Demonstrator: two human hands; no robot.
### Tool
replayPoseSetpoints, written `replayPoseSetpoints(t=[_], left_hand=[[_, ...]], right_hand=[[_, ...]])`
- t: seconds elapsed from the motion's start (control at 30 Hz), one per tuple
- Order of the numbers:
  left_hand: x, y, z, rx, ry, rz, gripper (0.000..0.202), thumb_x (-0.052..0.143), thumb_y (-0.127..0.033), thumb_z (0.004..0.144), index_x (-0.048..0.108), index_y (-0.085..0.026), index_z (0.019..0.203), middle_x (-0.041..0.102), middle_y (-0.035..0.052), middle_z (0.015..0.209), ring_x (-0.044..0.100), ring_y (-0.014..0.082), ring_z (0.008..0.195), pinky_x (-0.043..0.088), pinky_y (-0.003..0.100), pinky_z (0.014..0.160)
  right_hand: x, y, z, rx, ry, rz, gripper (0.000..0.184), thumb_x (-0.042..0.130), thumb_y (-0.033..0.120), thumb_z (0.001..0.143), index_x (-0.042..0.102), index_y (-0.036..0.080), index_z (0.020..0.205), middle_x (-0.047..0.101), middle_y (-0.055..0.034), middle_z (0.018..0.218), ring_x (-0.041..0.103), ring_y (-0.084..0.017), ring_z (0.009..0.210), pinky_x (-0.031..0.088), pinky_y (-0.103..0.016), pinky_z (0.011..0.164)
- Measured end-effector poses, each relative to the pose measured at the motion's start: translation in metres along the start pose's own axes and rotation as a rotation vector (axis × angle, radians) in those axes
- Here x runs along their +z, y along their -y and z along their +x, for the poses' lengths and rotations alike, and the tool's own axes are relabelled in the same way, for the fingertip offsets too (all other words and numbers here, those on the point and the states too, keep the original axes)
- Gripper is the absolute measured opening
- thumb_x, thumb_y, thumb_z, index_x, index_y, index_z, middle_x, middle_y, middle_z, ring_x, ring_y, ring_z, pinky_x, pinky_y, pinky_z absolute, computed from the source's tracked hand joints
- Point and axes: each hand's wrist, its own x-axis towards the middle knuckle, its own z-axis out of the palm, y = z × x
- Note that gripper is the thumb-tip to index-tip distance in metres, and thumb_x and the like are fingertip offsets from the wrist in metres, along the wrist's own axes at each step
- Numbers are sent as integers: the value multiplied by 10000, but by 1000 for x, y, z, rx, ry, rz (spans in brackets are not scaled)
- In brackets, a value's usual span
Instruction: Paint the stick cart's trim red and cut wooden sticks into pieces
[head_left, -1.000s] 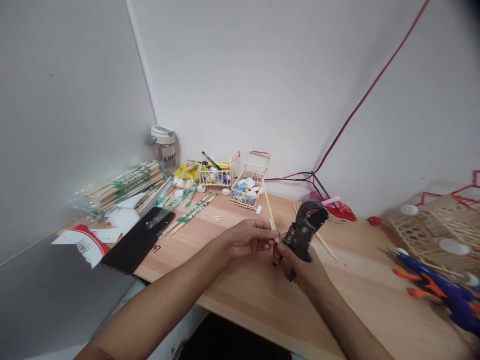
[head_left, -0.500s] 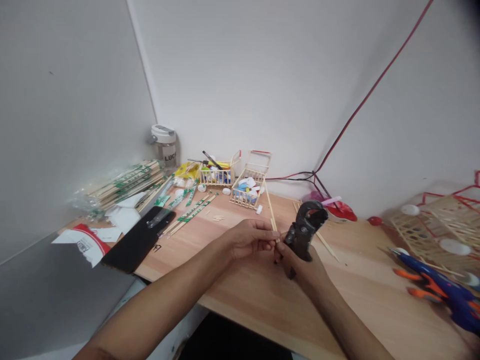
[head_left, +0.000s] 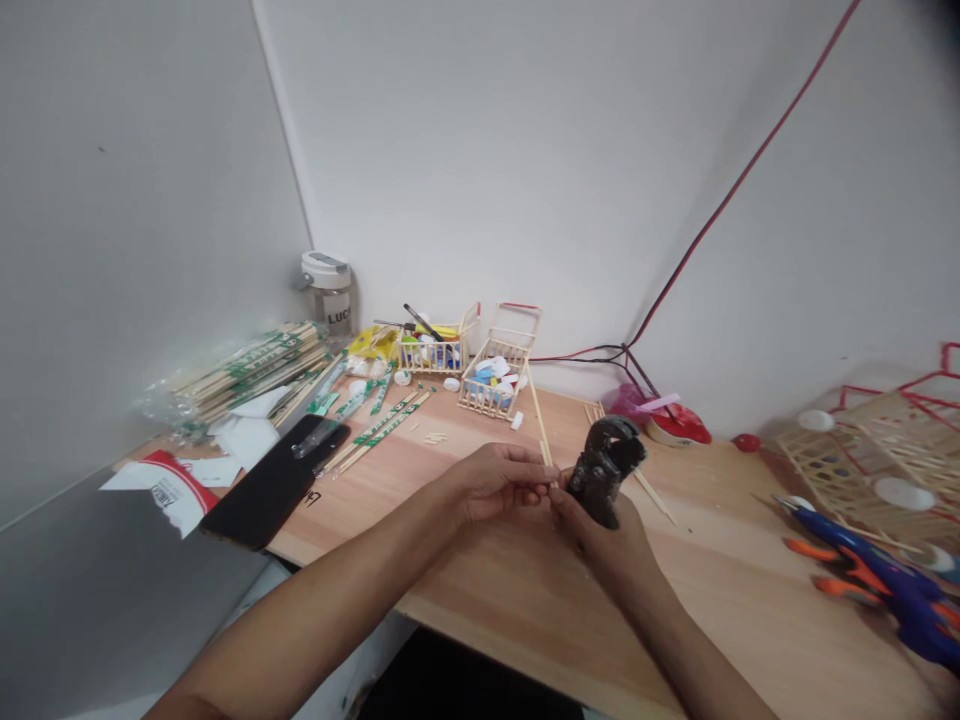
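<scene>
My left hand (head_left: 495, 482) pinches pale wooden chopsticks (head_left: 536, 405) between thumb and fingers. One long stick points up and away, and a shorter piece lies alongside it. In my right hand (head_left: 611, 545) are black cutters (head_left: 598, 478) with a hooked, curved jaw pointing up. The right thumb and fingertips meet the lower end of the sticks, close to the left fingertips. Beyond the hands stands a small stick-built cart (head_left: 491, 390) filled with colourful small pieces. The sticks' lower ends are hidden by my fingers.
A second small cart (head_left: 433, 352) holds pens. To the left lie a black phone (head_left: 274, 485), bagged chopsticks (head_left: 247, 370) and a lidded jug (head_left: 330, 295). On the right are a blue glue gun (head_left: 862, 560), a larger stick-built cart (head_left: 847, 450) and a red bowl (head_left: 679, 425).
The cutters have tilted and shifted slightly left and down in my right hand. My left hand keeps its pinch on the chopsticks, and the view has shifted a little.
</scene>
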Motion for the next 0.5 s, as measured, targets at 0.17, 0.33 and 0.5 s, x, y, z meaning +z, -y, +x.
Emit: replayPoseSetpoints(t=[0.17, 0.33, 0.5], left_hand=[[1, -5, -3, 58, -27, 96, 355, 865, -312, 516, 673, -71, 692, 612, 11, 611, 512, 46, 525, 371, 191, 536], [3, -9, -7, 106, -75, 354, 284, 810, -332, 565, 665, -101, 645, 589, -7, 537, 501, 66, 503, 356, 204, 526], [11, 3, -5, 193, -57, 547, 107, 681, -219, 626, 667, -114, 615, 568, -18, 529, 498, 83, 512, 369, 210, 527]], right_hand=[[-2, 5, 0, -9, 15, 1, 256, 621, 439, 753, 619, 186, 793, 616, -23, 670, 556, -188, 617, 440, -297, 584], [-13, 9, 4, 11, -37, 61, 313, 616, 466, 750, 644, 169, 842, 590, -14, 611, 562, -186, 615, 451, -297, 598], [-18, 12, 7, -2, -105, 48, 326, 628, 474, 727, 648, 165, 828, 597, -15, 627, 567, -188, 634, 464, -302, 627]])
